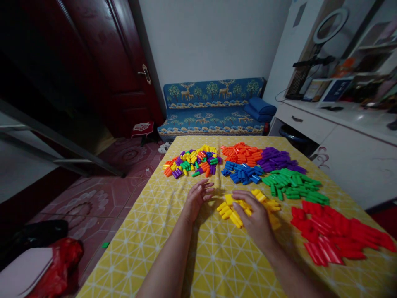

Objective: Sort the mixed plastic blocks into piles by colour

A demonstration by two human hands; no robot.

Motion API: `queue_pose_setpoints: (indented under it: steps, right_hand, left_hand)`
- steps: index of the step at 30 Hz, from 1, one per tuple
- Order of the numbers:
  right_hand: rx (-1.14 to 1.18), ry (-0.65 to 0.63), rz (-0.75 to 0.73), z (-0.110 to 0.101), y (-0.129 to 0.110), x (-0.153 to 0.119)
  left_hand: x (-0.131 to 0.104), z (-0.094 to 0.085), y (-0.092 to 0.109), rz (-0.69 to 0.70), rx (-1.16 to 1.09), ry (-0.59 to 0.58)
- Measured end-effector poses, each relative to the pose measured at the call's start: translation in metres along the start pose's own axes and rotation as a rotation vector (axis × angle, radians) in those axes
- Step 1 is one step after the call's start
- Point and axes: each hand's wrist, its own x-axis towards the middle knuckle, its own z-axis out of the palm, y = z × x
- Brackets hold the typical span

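Observation:
My left hand [198, 198] is held above the cloth, palm turned inward, fingers apart and nothing in them. It is nearest to the mixed pile [194, 160] of yellow, purple, green and orange plastic pieces. Over the yellow pieces [231, 213], my right hand [252, 211] has its thumb and fingers bent around a yellow piece. Beyond the hands lie a blue pile [243, 173] and an orange pile [242, 153]. Purple pieces [281, 160], green pieces [293, 183] and red pieces [338, 231] form separate heaps on the right.
A yellow patterned cloth [136, 256] covers the table. Behind it stands a blue sofa [214, 107]. A white cabinet [350, 161] is at the right, a dark red door [114, 62] at the left. One green piece [105, 245] lies on the floor.

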Motion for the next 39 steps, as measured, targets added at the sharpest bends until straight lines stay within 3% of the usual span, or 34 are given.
queue_pose_setpoints:
  steps: [3, 6, 9, 12, 16, 22, 26, 28, 34, 39]
  right_hand:
    - [0.364, -0.162, 0.227, 0.069, -0.039, -0.012]
    - [0.521, -0.227, 0.402, 0.119, -0.047, -0.027]
    - [0.480, -0.257, 0.358, 0.141, -0.039, -0.038]
    - [0.435, -0.323, 0.280, 0.143, -0.030, -0.043]
    - [0.472, -0.341, 0.299, 0.138, -0.027, -0.045]
    - [0.399, -0.348, 0.254, 0.136, -0.036, -0.039]
    - [0.388, -0.331, 0.248, 0.135, -0.039, -0.037]
    - [0.382, -0.328, 0.252, 0.135, -0.039, -0.037]
    - [0.392, -0.330, 0.270, 0.139, -0.035, -0.038]
    - [0.414, -0.322, 0.281, 0.139, -0.035, -0.037]
  left_hand:
    - [0.002, -0.003, 0.000, 0.199, 0.144, 0.260]
    - [0.003, -0.012, 0.001, 0.375, 0.317, 0.554]
    - [0.006, -0.025, 0.003, 0.477, 0.451, 0.758]
    - [0.011, -0.041, 0.006, 0.565, 0.663, 0.853]
    - [0.030, -0.062, 0.024, 0.615, 1.160, 0.853]
    - [0.077, -0.079, 0.071, 0.226, 1.708, 0.915]
    - [0.104, -0.092, 0.094, -0.035, 1.773, 0.824]
    - [0.113, -0.101, 0.101, -0.103, 1.788, 0.748]
    - [0.112, -0.111, 0.104, -0.052, 1.853, 0.522]
    - [0.083, -0.095, 0.084, 0.059, 1.841, 0.504]
